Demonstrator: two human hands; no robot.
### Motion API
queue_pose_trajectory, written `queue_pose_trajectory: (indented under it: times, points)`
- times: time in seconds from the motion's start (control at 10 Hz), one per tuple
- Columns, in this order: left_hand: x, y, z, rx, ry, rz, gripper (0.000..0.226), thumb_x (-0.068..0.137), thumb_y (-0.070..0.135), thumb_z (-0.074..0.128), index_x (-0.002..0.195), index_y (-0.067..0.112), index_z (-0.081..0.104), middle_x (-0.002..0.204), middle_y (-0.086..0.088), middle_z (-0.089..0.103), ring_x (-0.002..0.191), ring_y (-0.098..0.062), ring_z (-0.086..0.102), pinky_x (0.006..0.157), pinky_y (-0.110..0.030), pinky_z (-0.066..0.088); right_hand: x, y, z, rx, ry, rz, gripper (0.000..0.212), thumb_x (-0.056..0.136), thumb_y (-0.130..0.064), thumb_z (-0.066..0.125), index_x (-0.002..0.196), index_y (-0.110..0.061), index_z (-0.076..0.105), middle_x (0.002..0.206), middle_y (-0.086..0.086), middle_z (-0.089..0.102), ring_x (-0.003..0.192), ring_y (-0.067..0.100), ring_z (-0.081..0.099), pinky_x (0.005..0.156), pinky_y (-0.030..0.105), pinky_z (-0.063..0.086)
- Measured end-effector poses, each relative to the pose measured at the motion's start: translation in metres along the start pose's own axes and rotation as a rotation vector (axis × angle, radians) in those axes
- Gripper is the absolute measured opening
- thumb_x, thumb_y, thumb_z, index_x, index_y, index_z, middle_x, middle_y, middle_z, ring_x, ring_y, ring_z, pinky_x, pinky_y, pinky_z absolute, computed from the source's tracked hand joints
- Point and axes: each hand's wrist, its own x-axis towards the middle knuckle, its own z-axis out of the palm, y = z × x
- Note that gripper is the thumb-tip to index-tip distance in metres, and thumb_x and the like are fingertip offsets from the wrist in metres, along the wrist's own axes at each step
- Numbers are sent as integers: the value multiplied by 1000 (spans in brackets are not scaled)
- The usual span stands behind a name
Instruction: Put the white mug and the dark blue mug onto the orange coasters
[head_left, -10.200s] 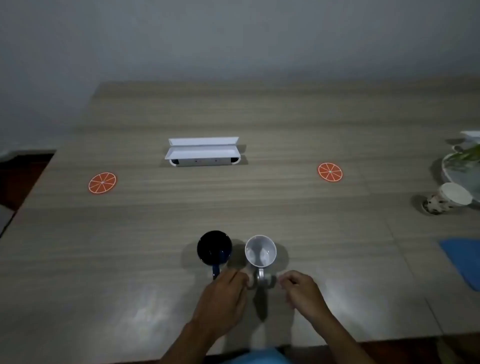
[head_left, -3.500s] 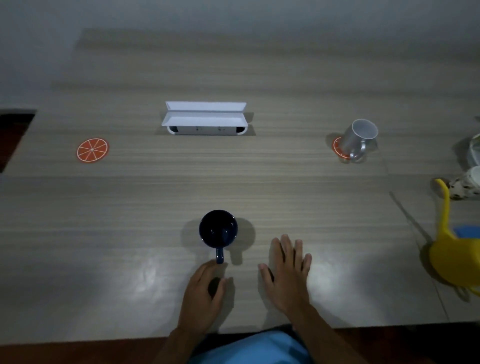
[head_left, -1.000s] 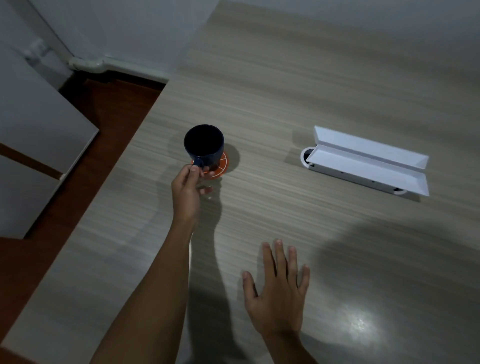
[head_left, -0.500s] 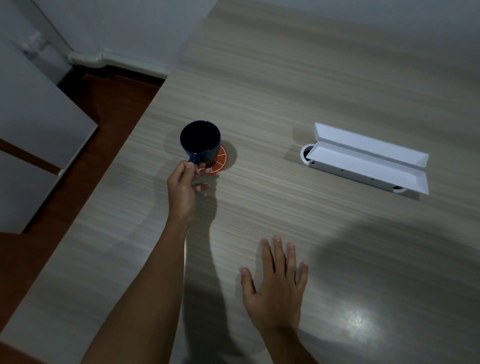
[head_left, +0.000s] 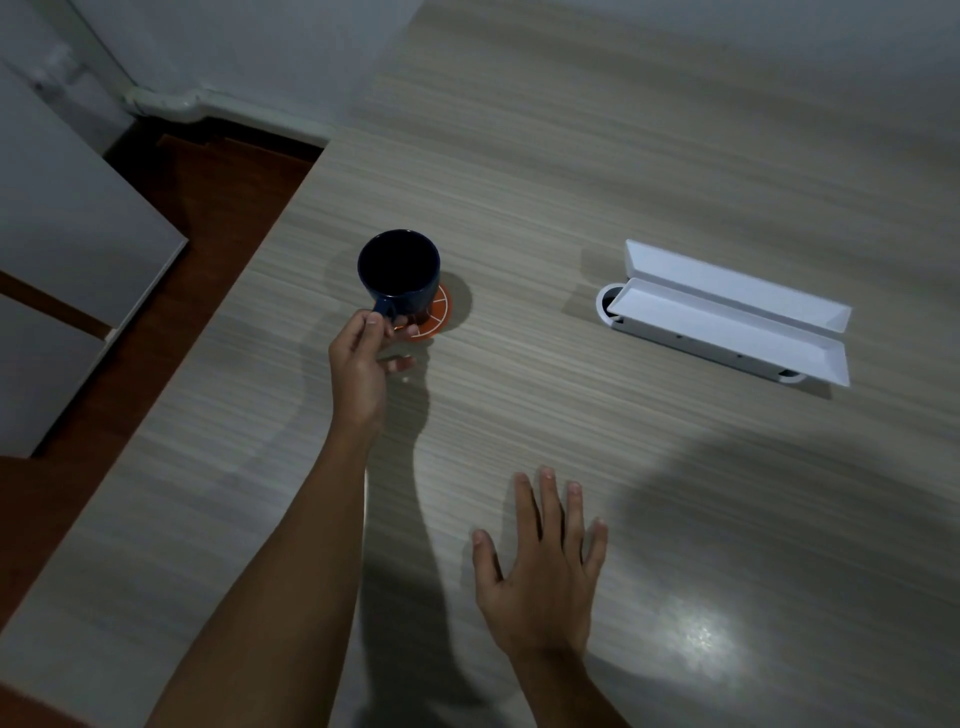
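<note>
Dark blue mug (head_left: 399, 270) upright on orange coaster (head_left: 435, 314) near table's (head_left: 571, 156) left edge, handle pinched by left hand (head_left: 359, 364). Right hand (head_left: 540, 571) flat near front edge, fingers spread.

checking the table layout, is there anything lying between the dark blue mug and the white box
Nothing: in the head view, the table is bare between the dark blue mug and the white box.
</note>
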Motion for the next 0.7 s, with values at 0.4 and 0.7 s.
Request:
queue_pose_trajectory:
  times: [0.4,0.7]
  points:
    - [0,-3,-2,0,-19,-13,25,107,18,44,86,18,58,89,2,73,82,-18,75,62,-33,52,-1,-2,-3,-2,-21,3,77,94,-70,37,160,-31,28,172,-1,24,161,27,10,126,62,15]
    - [-63,-24,-23,185,4,58,18,102,21,57,118,13,54,115,-4,67,106,-27,70,91,-47,58,1,-1,-4,-16,5,-11,78,94,-68,37,160,-28,28,172,2,23,160,30,13,125,64,15]
